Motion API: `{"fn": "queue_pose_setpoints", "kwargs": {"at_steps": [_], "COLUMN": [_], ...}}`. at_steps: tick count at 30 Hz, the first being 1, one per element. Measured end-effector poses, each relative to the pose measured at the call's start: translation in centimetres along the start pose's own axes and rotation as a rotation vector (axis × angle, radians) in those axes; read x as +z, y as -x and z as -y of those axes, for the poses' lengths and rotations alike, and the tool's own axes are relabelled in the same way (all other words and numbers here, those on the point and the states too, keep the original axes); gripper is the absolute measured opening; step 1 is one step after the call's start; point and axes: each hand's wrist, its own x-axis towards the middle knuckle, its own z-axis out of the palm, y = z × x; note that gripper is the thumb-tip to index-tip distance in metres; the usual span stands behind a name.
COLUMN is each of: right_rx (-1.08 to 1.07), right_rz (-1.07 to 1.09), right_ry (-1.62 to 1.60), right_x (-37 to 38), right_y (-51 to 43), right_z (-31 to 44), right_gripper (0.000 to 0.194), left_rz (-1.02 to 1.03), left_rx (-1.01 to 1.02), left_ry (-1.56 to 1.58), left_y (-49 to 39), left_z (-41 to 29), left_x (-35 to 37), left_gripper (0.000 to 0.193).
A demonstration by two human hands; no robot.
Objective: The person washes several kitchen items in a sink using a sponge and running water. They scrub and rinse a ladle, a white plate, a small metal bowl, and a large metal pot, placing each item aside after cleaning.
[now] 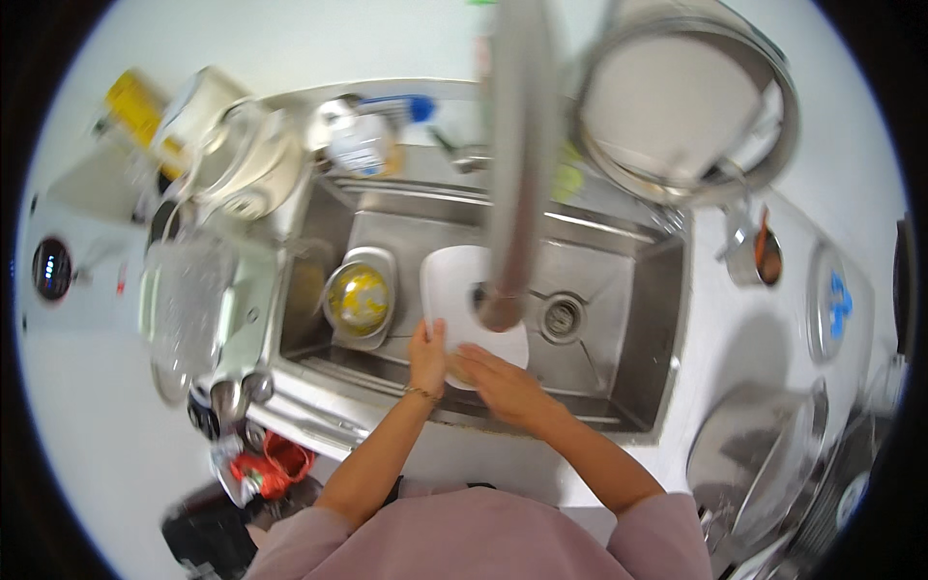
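A white rounded board or tray (453,290) is tilted in the stainless steel sink (587,254), below the faucet. My left hand (428,357) grips its left edge, thumb on the near face. Flat against the lower part of the board, my right hand (500,380) presses a yellowish pad, likely a sponge (458,371), mostly covered by the fingers. The grey faucet spout (518,181) hides part of the board's right side. To the left in the sink, a metal bowl (359,299) with yellow bits sits in an oblong metal tray (380,264).
Right of the board is the drain (562,317). A soap bottle (359,145) and a blue brush (417,109) stand behind the sink. A large metal pot (786,138) is at the back right, a metal cup (750,261) below it. A dish rack (250,312) borders the left side.
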Motion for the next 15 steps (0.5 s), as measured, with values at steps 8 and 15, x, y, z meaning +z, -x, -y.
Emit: {"fn": "queue_pose_setpoints", "kwargs": {"at_steps": [8, 15], "right_rx": [0.435, 0.440], "right_rz": [0.010, 0.055], "right_ry": [0.101, 0.233], "right_x": [-0.6, -0.7], "right_y": [4.7, 4.1], "right_z": [-3.9, -3.1], "right_gripper": [0.033, 0.033], "left_rz": [0.093, -0.053], "left_rx": [0.289, 0.277], "left_ry": [-1.090, -1.016], "left_y": [1.8, 4.3], "left_z": [-8.4, -11.0], "left_x": [-2.8, -7.8], "left_gripper": [0.052, 0.038]}}
